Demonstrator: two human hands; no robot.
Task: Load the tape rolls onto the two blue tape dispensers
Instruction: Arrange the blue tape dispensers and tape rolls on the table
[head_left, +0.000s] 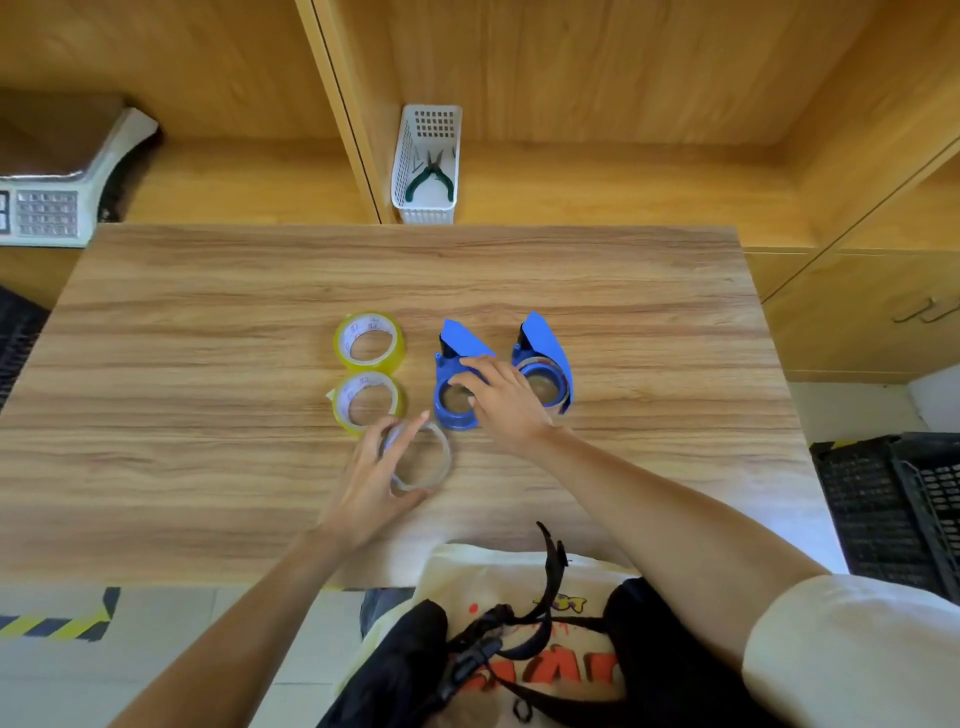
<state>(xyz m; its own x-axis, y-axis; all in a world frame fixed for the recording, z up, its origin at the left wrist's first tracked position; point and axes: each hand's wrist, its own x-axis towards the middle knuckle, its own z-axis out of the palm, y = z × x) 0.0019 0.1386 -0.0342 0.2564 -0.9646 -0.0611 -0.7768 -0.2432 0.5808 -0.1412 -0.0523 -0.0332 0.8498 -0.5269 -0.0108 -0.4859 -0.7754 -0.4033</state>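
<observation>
Two blue tape dispensers lie side by side on the wooden table (208, 322). The left dispenser (454, 364) has a bare hub; my right hand (501, 400) rests on it, fingers over its frame. The right dispenser (545, 364) carries a thin clear ring on its hub. Left of them lie two yellowish tape rolls, the far roll (370, 341) and the near roll (368, 402). My left hand (376, 475) grips a thin, nearly used-up clear tape ring (423, 457) just in front of the near roll.
A white plastic basket (427, 166) with green-handled pliers stands on the shelf behind the table. A weighing scale (57, 202) sits at the far left. Black crates (893, 499) stand on the floor at the right. Wooden cabinets line the back and right.
</observation>
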